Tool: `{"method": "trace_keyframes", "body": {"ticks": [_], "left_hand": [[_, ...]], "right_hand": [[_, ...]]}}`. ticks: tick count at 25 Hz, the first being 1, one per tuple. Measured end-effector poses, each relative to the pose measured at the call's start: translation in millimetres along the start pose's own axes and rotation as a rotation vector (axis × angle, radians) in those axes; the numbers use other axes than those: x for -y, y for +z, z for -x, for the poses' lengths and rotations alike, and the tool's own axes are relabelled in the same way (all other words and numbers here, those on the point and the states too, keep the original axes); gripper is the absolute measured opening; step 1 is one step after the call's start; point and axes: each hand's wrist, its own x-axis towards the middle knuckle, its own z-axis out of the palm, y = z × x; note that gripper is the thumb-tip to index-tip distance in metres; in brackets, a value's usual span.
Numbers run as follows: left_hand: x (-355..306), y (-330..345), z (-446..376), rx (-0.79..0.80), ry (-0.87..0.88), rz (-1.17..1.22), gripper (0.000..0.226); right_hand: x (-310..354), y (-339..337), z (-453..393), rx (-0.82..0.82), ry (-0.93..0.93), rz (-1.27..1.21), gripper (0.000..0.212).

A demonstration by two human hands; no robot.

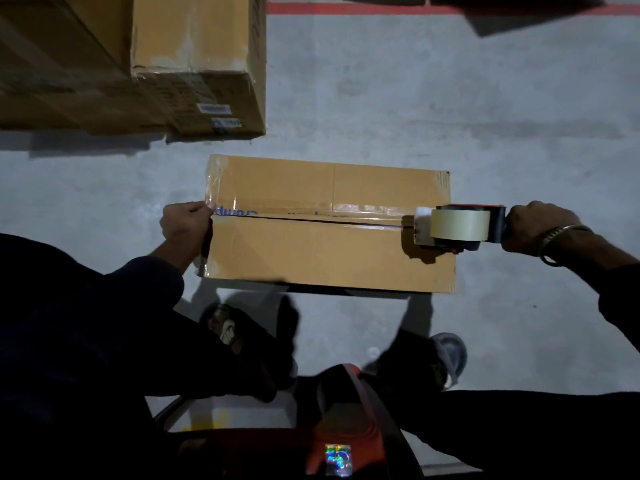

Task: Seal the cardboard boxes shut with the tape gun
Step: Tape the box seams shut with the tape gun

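Red strap (367,393) is seen nearest, blurred. Box (329,251) edge on floor (450,98) is pinched by left hand (185,225); tape gun (460,225) handle, at box's right end, is gripped w/ right hand (533,228). Fingers mostly hidden.

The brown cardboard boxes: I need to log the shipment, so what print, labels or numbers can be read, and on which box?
Blue print under clear tape on the flat brown cardboard box on the floor: upside down, cut off, not surely readable.
White stickers on the taller stacked brown cardboard box: blurred, unreadable.
Grey print beside them: too small.
Beige tape roll: no text.
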Motion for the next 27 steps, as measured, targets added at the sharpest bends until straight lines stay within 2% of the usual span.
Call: {"method": "trace_keyframes", "body": {"ticks": [4, 6, 9, 12, 23, 27], "left_hand": [[3.8, -2.8, -5.4, 0.050, -0.036, 0.049, 0.041], [5.1, -4.5, -12.6, 0.058, -0.076, 0.095, 0.040], [3.1, -5.4, -11.6, 0.049, -0.093, 0.092, 0.039], [4.5, -3.6, -7.4, 0.045, -0.075, 0.076, 0.042], [34.0, 0.5, -46.4, 0.066, -0.070, 0.095, 0.050], [-3.8, 1.6, 6.2, -0.016, 0.001, 0.014, 0.048]], "right_hand": [[-8.5, 9.2, -15.1, 0.020, 0.012, -0.097, 0.037], [-26.5, 11.4, -20.6, 0.006, 0.032, -0.107, 0.042], [-59.9, 26.3, -21.2, 0.069, 0.096, -0.111, 0.048], [-72.7, 36.8, -20.3, 0.096, 0.104, -0.134, 0.043], [-58.9, 39.5, -35.7, 0.103, 0.106, -0.150, 0.044], [-45.1, 42.6, -51.9, 0.165, 0.057, -0.131, 0.045]]}}
